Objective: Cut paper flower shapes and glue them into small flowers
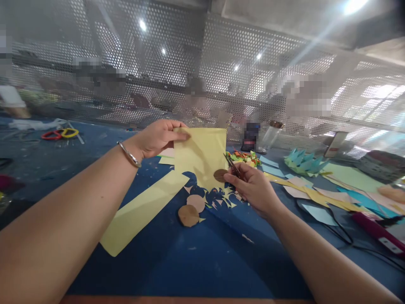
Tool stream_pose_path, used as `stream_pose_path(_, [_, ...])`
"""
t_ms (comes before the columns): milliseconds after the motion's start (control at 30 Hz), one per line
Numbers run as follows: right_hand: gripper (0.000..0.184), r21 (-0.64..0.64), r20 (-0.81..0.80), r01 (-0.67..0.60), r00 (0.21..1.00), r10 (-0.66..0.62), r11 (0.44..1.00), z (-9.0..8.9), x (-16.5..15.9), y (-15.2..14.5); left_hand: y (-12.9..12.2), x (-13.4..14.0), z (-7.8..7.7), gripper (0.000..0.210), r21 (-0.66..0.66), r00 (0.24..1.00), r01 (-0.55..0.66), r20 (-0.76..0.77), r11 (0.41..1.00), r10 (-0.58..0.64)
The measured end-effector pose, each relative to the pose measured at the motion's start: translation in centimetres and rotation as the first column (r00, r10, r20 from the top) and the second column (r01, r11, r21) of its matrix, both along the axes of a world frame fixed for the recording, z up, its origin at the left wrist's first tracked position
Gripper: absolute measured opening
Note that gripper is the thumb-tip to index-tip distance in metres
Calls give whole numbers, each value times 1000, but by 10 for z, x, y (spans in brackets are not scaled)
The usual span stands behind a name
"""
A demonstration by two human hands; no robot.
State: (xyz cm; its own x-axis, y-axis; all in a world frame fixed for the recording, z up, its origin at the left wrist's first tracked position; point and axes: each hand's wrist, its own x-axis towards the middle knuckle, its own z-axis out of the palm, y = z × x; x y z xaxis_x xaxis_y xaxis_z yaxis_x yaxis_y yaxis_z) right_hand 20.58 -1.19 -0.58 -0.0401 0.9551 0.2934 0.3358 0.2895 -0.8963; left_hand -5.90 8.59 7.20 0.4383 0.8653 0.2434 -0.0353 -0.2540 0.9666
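Observation:
My left hand (163,137) pinches the upper left corner of a pale yellow paper sheet (202,147), which it holds up off the table. My right hand (255,185) is closed around dark scissors (232,164), their tips pointing up at the sheet's right edge. A round brown disc (220,175) is at my right thumb, in front of the sheet; whether the thumb grips it, I cannot tell. Below the sheet lie a pale pink paper circle (195,203), a brown round piece (188,215) and several paper offcuts (218,197). A long yellow paper strip (142,213) lies to their left.
On the right lie a blue pointed paper shape (305,162), coloured paper sheets (351,177), a purple tool (379,234) and a black cord (343,228). Colourful scraps (245,158) sit behind my right hand. Red-and-yellow-handled scissors (60,134) lie far left. A perforated metal screen (177,55) stands behind.

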Motion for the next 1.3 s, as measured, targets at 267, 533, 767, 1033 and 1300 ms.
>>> stream_pose_path(267, [28, 56, -215, 47, 976, -34, 997, 1, 1, 1, -10, 24, -15, 24, -116, 922, 235, 341, 965, -184])
stream_pose_path(533, [31, 73, -359, 76, 932, -45, 994, 6, 3, 0, -33, 47, -44, 34, -311, 902, 422, 244, 852, -357])
stream_pose_path(767, [31, 47, -379, 59, 925, -37, 997, 6, 2, 0, -62, 66, -46, 11, -388, 909, 246, 411, 888, -72])
stream_pose_path(1033, [28, 84, -229, 51, 973, -31, 995, 1, 2, 0, -79, 80, -63, 15, -337, 923, 185, 382, 923, -46])
stream_pose_path(1300, [26, 134, 74, 89, 992, -100, 987, 1, 5, 1, -74, 76, -63, 15, -347, 953, 167, 296, 923, -61])
